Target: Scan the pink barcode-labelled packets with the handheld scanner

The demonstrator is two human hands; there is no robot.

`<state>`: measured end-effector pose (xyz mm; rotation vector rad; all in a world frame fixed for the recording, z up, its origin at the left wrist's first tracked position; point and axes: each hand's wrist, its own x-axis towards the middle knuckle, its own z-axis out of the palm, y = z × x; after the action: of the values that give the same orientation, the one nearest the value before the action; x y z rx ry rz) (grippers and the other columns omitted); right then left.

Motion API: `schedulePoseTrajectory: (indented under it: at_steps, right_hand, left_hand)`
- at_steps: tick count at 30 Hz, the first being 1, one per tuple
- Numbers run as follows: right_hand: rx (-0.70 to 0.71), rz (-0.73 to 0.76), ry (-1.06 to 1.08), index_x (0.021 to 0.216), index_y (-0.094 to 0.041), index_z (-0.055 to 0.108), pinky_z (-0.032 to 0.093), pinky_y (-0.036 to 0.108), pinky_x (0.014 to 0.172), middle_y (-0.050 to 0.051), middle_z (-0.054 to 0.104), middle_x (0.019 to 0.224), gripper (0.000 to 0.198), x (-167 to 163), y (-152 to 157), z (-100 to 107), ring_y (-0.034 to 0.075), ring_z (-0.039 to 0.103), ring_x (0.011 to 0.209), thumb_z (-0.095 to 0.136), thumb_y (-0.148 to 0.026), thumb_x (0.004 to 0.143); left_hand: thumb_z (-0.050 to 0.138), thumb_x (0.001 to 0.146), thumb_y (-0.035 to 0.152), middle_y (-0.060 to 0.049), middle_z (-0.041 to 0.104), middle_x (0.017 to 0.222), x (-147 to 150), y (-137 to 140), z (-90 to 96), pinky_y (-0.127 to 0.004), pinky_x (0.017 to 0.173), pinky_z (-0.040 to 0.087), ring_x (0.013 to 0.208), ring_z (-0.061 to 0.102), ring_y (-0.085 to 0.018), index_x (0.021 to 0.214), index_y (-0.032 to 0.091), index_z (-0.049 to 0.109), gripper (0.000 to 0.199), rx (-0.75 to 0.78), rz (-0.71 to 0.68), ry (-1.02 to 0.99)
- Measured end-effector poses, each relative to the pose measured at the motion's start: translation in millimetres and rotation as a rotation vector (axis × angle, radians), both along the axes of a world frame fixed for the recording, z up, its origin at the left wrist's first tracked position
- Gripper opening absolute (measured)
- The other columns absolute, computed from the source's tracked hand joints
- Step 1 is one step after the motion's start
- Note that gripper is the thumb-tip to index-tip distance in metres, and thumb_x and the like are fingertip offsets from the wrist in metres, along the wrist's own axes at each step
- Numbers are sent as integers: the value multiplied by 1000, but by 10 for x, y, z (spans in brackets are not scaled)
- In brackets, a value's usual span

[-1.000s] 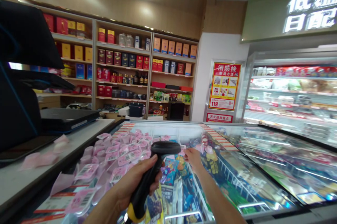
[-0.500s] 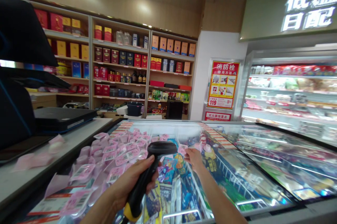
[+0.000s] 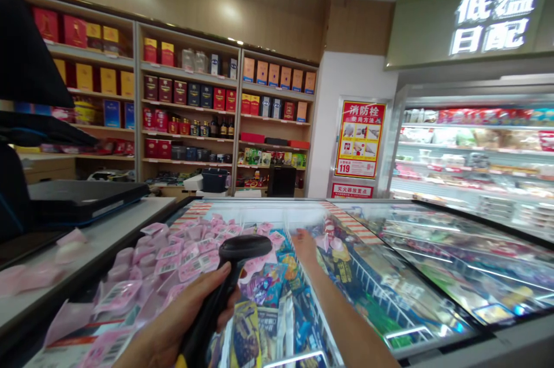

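My left hand (image 3: 216, 299) is wrapped around the handle of a black barcode scanner (image 3: 244, 247) with yellow at its lower end. The scanner's head is held level above the freezer's glass. Many small pink cups (image 3: 125, 293) with white barcode labels lie heaped to the left of the scanner. A labelled pink cup (image 3: 277, 238) sits just right of the scanner's head, close to my right hand (image 3: 304, 245). That hand reaches forward over the glass; motion blurs its fingers, and whether they hold anything does not show. More pink cups (image 3: 332, 241) lie to its right.
The chest freezer (image 3: 298, 215) holds colourful bags (image 3: 277, 284) beneath its glass. A counter (image 3: 160, 206) at left carries a black machine (image 3: 86, 201) and loose pink cups (image 3: 71, 247). Shelves of boxes (image 3: 190, 91) stand behind; a refrigerated display (image 3: 467, 154) is at right.
My view has turned slightly right, so the surroundings sit further left. The scanner, still in my left hand, has shifted left in view. My right hand has moved slightly left and forward.
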<state>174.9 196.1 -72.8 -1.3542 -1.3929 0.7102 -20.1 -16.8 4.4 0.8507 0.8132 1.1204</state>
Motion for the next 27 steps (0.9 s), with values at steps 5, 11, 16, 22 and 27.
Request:
schedulePoseTrajectory:
  at_steps: [5, 11, 16, 22, 27]
  right_hand:
    - [146, -255, -566, 114, -13, 40, 30, 35, 87, 14, 44, 115, 55, 709, 79, 21, 26, 39, 107, 50, -17, 60]
    - [19, -231, -835, 114, -15, 40, 36, 37, 75, 13, 55, 99, 54, 863, 117, -114, 28, 45, 100, 50, -18, 60]
    - [144, -134, -718, 97, -12, 50, 37, 28, 76, 12, 57, 94, 37, 658, 1, -234, 21, 51, 90, 49, -20, 61]
    - [207, -16, -690, 91, -16, 53, 38, 27, 75, 6, 57, 85, 32, 487, -161, -186, 19, 53, 82, 49, -23, 60]
    - [293, -82, -671, 95, -16, 51, 36, 27, 81, 8, 51, 91, 38, 312, -218, -81, 19, 48, 89, 48, -16, 57]
  left_hand:
    - [49, 71, 38, 1, 51, 52, 52, 17, -14, -17, 40, 28, 40, 43, -6, 82, 14, 53, 27, -13, -2, -3]
    - [47, 72, 38, 1, 51, 52, 97, 24, -11, -17, 40, 28, 39, 43, -6, 78, 14, 53, 26, 9, -16, -4]
    - [47, 72, 38, 0, 52, 53, 120, -4, 30, -17, 39, 28, 39, 43, -6, 81, 13, 52, 27, -15, -10, 16]
    - [45, 74, 36, 0, 51, 53, 145, -27, 46, -18, 40, 28, 40, 43, -7, 85, 12, 52, 27, 29, -73, -33]
    - [44, 74, 36, 0, 50, 53, 151, -90, 83, -18, 40, 27, 40, 42, -6, 84, 12, 53, 28, 50, -107, -61]
